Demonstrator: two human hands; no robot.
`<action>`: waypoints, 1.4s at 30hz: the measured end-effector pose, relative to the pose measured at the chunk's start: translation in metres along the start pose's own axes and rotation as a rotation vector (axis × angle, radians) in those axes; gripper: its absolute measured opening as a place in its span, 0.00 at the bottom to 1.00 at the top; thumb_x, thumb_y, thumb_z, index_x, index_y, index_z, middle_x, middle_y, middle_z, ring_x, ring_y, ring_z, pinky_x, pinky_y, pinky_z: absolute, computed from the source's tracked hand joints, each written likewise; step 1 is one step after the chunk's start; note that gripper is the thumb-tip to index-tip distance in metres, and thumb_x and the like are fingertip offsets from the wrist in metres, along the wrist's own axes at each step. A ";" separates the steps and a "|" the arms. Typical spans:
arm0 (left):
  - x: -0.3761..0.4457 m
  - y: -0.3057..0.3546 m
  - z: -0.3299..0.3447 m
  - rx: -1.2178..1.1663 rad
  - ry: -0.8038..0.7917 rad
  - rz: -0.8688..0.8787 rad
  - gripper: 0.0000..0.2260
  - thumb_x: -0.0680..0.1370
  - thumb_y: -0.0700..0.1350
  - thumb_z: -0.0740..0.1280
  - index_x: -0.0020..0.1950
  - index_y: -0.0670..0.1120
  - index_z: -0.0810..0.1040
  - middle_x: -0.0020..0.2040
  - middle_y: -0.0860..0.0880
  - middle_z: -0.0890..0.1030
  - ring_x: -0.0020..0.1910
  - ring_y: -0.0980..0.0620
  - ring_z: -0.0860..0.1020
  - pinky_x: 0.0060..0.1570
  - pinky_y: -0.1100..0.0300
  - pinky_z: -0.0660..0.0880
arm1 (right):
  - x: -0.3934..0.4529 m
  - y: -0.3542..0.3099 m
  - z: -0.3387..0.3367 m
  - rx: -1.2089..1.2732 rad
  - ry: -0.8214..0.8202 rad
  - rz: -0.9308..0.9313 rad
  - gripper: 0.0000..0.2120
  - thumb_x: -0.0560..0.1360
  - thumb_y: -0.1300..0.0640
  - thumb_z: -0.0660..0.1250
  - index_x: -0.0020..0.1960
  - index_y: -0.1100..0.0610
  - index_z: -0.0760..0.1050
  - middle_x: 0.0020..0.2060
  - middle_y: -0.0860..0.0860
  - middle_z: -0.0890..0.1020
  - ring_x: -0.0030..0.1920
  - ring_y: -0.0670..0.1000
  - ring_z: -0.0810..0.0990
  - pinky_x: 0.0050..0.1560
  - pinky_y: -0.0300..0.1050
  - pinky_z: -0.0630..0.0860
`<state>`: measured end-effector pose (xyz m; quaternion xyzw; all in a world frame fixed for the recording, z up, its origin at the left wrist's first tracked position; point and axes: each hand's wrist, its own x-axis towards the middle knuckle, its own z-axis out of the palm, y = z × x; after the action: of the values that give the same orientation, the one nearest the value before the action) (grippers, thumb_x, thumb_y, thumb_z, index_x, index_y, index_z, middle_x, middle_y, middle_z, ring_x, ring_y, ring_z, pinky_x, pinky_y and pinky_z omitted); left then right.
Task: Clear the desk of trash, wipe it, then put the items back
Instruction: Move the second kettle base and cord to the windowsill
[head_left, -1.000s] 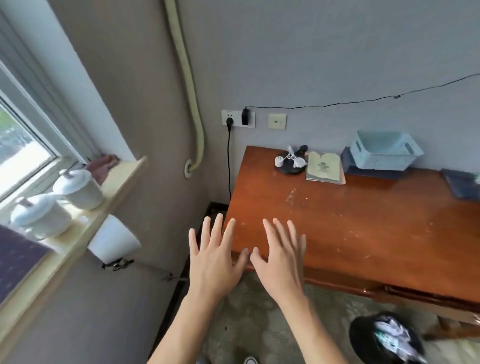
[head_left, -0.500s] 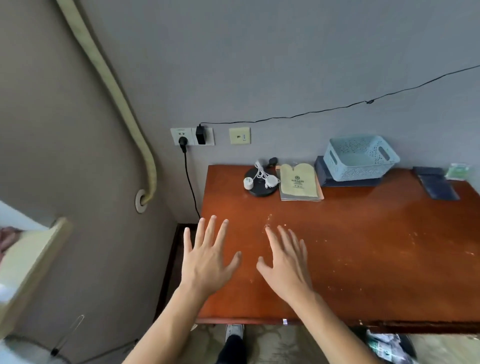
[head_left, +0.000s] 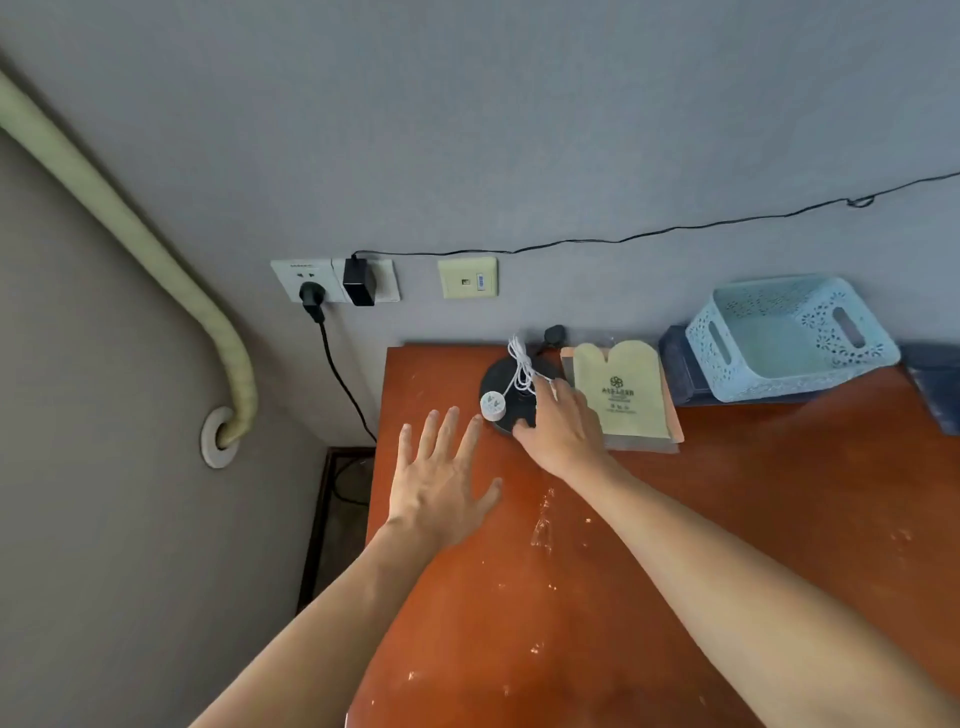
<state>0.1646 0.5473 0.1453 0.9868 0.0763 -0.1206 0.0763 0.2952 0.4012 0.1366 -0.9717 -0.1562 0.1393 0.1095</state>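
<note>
Fingers of the right hand (head_left: 563, 428) curl down over the near right edge of a black round base (head_left: 501, 387) at the far left corner of the desk (head_left: 727, 519), the thumb tucked against its near rim; whether they have closed on it I cannot tell. A bundled white cord (head_left: 522, 371) with a small white plug (head_left: 492, 404) lies loose on top of the base. The left hand (head_left: 441, 478) hovers flat just near and left of it, fingers spread, holding nothing.

Just right of the base lies a tan paper sleeve (head_left: 623, 395) on a thin stack, and further right a pale blue basket (head_left: 789, 338) sits on a dark book.

By my reckoning the base is stiff and fairly light, but the cord is limp and unattached, so it would slide off if the disc tilts. Best to pinch the rim from both sides and keep it level, or gather the cord first. White flecks and smears dot the wood, so the wiping looks undone.

Half a second ago both hands were open and side by side over the near part of the desk; now the right has reached far to the base, and the left has followed partway.
</note>
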 end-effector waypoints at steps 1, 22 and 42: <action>0.007 0.000 0.002 -0.001 -0.004 -0.009 0.37 0.81 0.69 0.49 0.84 0.54 0.40 0.85 0.47 0.43 0.84 0.44 0.40 0.80 0.38 0.40 | 0.020 -0.002 0.005 0.009 -0.012 0.019 0.31 0.77 0.42 0.66 0.76 0.53 0.63 0.66 0.56 0.74 0.67 0.60 0.73 0.59 0.56 0.76; 0.060 0.030 0.004 -0.091 -0.027 -0.068 0.35 0.80 0.55 0.60 0.83 0.51 0.48 0.83 0.46 0.55 0.83 0.44 0.50 0.81 0.41 0.47 | 0.067 0.043 -0.005 0.665 0.103 0.137 0.06 0.73 0.57 0.72 0.47 0.53 0.76 0.39 0.49 0.81 0.39 0.51 0.80 0.34 0.45 0.68; 0.157 0.066 0.022 -0.023 -0.063 -0.061 0.10 0.86 0.43 0.62 0.62 0.38 0.75 0.61 0.41 0.72 0.57 0.43 0.75 0.46 0.53 0.72 | -0.029 0.118 -0.085 0.872 0.054 0.184 0.11 0.71 0.52 0.68 0.53 0.46 0.77 0.45 0.52 0.85 0.47 0.57 0.84 0.51 0.65 0.81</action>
<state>0.3216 0.4999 0.0941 0.9788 0.1051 -0.1531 0.0861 0.3267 0.2670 0.1932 -0.8479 0.0073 0.1758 0.5000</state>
